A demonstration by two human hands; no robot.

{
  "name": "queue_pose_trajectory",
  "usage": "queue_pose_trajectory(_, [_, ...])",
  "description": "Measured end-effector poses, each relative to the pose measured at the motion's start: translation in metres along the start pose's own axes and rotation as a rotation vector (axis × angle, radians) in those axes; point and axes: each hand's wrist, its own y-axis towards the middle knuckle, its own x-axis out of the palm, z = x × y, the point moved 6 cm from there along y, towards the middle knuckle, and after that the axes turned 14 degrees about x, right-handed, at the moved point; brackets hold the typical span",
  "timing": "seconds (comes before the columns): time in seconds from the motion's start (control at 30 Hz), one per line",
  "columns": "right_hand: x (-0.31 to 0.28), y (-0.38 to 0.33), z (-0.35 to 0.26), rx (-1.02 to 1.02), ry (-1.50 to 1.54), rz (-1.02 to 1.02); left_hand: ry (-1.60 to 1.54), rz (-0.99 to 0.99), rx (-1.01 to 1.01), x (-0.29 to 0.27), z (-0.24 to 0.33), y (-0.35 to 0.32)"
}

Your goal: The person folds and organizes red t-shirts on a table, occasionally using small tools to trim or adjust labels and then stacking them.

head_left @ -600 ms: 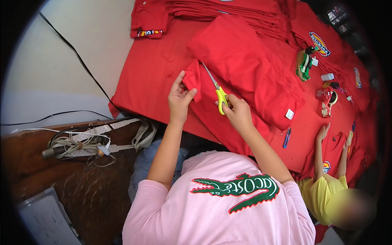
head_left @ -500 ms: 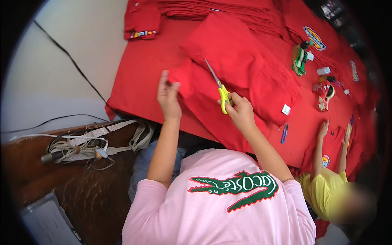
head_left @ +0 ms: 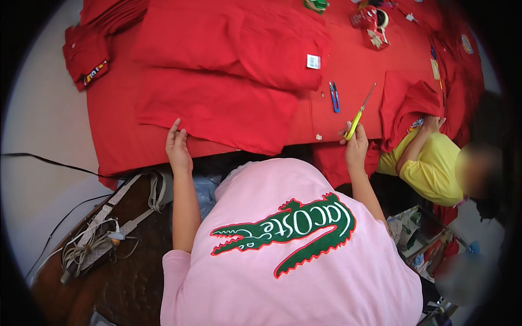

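Observation:
A red garment [head_left: 217, 103] lies spread flat on the red-covered table [head_left: 353, 70], with a white tag [head_left: 313, 61] near its right side. My left hand [head_left: 178, 146] rests flat on the garment's near left edge, fingers stretched out and holding nothing. My right hand [head_left: 356, 145] is off to the right of the garment, at the table's near edge. It grips yellow-handled scissors [head_left: 360, 108] whose blades point up and to the right, clear of the cloth. Small blue snips [head_left: 334, 96] lie between the garment and the scissors.
A person in a yellow shirt [head_left: 429, 168] at the right has a hand [head_left: 434, 123] on a bunched red cloth [head_left: 410, 103]. Folded red garments [head_left: 89, 51] are piled at the far left. Cables and straps [head_left: 103, 233] lie on a dark surface lower left.
My left hand let go of the folded cloth, which now lies flat, and moved to its near edge. My right hand carried the scissors away to the right.

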Motion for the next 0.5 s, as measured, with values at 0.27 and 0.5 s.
queue_pose_trajectory(0.27, [-0.012,-0.025,0.034,0.063,-0.164,0.002,-0.715,0.054,0.196,0.013,0.088,0.057])
queue_pose_trajectory(0.5, [-0.009,-0.038,0.044,0.018,-0.425,-0.063,-0.532,0.048,-0.049,0.069,0.007,0.000])
